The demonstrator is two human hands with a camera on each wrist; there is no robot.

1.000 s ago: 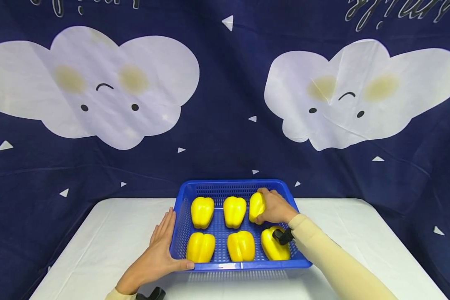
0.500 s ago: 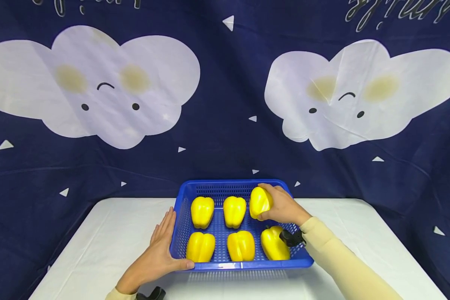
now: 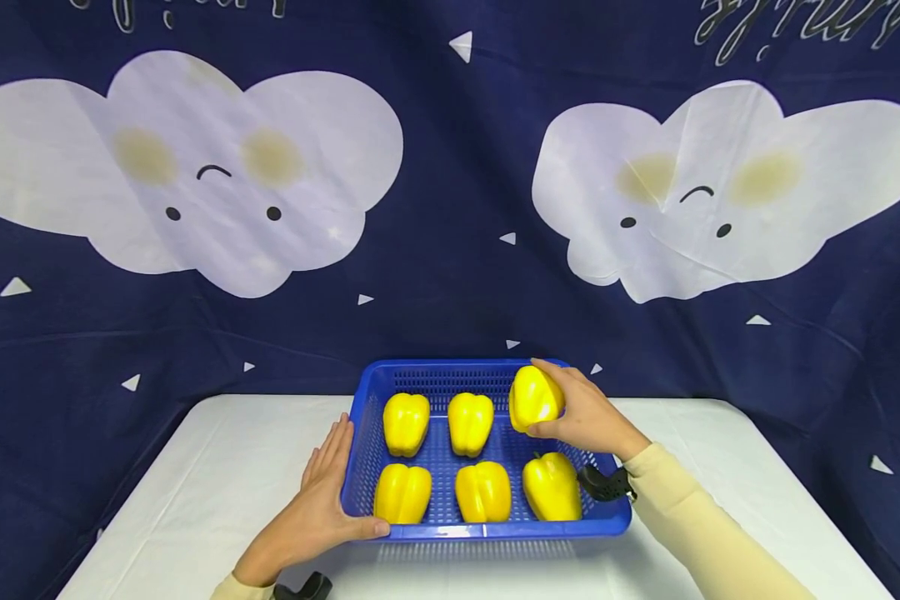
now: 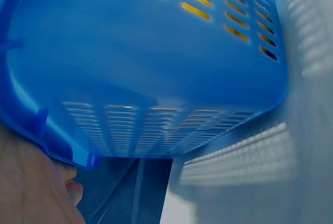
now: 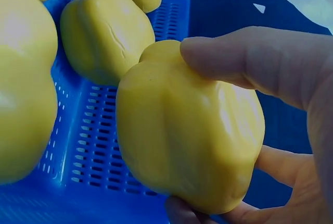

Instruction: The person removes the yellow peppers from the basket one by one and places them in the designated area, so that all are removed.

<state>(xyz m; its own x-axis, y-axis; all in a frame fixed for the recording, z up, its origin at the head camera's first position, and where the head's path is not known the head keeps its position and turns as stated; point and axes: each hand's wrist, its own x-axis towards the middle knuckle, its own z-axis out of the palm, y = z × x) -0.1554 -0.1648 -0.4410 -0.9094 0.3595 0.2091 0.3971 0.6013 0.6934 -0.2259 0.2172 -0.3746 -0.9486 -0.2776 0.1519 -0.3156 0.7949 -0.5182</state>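
My right hand (image 3: 588,410) grips a yellow bell pepper (image 3: 534,398) above the back right part of a blue plastic basket (image 3: 435,531). In the right wrist view the thumb lies across the top of this pepper (image 5: 182,130), and fingers show behind and below it. Several more yellow bell peppers lie in the basket, among them one at the front right (image 3: 552,487) and one at the back middle (image 3: 470,423). My left hand (image 3: 318,504) rests against the basket's left front corner, fingers straight along the left side, thumb on the front rim.
The basket stands on a table with a white cloth (image 3: 187,500). Behind it hangs a dark blue curtain (image 3: 450,208) printed with clouds. A black wrist camera (image 3: 603,483) on the right wrist hangs over the basket's right rim.
My right hand has raised the back right pepper off the basket floor and moved it slightly right, turning it. The left hand and the basket have stayed in place.
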